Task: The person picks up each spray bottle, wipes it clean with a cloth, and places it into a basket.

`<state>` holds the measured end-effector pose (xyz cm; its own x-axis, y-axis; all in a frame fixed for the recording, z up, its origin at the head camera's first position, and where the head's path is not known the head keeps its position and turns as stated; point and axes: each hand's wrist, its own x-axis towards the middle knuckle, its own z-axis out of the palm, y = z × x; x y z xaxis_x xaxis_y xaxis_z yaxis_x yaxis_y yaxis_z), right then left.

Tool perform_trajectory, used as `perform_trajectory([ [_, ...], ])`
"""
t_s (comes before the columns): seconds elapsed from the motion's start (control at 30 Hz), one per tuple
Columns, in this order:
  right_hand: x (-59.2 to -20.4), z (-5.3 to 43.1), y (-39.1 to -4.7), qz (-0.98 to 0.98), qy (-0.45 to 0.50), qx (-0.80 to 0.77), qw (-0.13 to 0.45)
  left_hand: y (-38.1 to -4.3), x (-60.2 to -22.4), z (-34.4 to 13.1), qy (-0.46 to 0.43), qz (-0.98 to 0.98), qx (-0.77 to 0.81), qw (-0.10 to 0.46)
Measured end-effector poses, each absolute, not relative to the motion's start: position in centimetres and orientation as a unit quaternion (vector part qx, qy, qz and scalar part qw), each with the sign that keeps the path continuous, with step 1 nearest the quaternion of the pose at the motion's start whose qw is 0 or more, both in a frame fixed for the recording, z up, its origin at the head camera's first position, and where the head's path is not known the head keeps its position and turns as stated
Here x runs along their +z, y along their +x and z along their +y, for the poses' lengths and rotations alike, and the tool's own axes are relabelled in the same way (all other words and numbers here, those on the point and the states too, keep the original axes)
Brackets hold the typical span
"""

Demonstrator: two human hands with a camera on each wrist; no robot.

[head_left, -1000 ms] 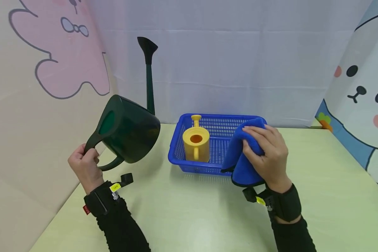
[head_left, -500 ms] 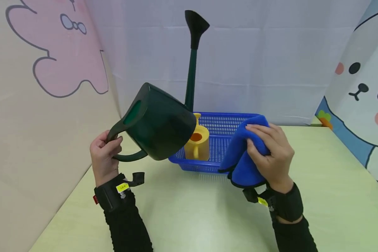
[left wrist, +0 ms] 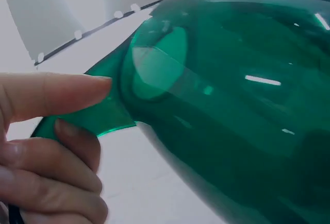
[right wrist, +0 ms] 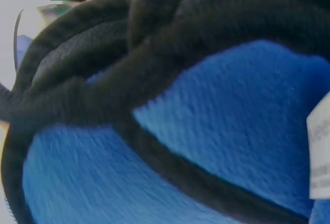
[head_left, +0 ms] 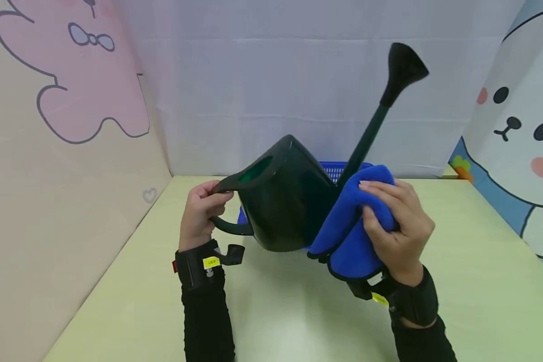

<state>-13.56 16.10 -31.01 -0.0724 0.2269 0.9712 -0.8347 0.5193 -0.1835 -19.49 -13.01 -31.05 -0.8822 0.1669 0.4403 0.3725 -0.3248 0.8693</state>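
My left hand (head_left: 203, 213) grips the handle of a dark green watering can (head_left: 285, 201), which is held above the table with its long spout pointing up to the right. Seen from the left wrist, the can's body (left wrist: 227, 105) is see-through green, and thumb and fingers pinch the handle. My right hand (head_left: 400, 226) holds a folded blue cloth (head_left: 357, 251) with dark edging at the can's right side, near the spout's base. Whether cloth and can touch is unclear. In the right wrist view the cloth (right wrist: 247, 110) fills most of the picture and hides the right fingers.
Behind the can is a blue plastic basket (head_left: 334, 169), mostly hidden. The pale green table (head_left: 271, 311) stretches in front, with a white curtain (head_left: 262, 90) behind and cartoon-printed sheets at both sides.
My left hand has carried the watering can rightward across the front of the basket to the cloth. The yellow watering can in the basket is now hidden. The right hand has barely moved.
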Motion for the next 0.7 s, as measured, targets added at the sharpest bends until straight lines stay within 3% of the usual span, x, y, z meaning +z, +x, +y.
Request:
perform_trajectory([
  [0.23, -31.4, 15.5, -13.3, -0.596, 0.236, 0.430, 0.636, -19.3, -31.2, -11.2, -0.235, -0.588, -0.773, -0.027],
  [0.43, -31.4, 15.3, -13.2, -0.592, 0.202, 0.447, 0.639, -19.2, -31.2, -9.8, -0.234, -0.588, -0.774, -0.042],
  [0.7, -31.9, 15.1, -12.9, -0.664, 0.201, 0.436, 0.573, -19.1, -31.1, -7.0, -0.212, -0.618, -0.754, -0.063],
])
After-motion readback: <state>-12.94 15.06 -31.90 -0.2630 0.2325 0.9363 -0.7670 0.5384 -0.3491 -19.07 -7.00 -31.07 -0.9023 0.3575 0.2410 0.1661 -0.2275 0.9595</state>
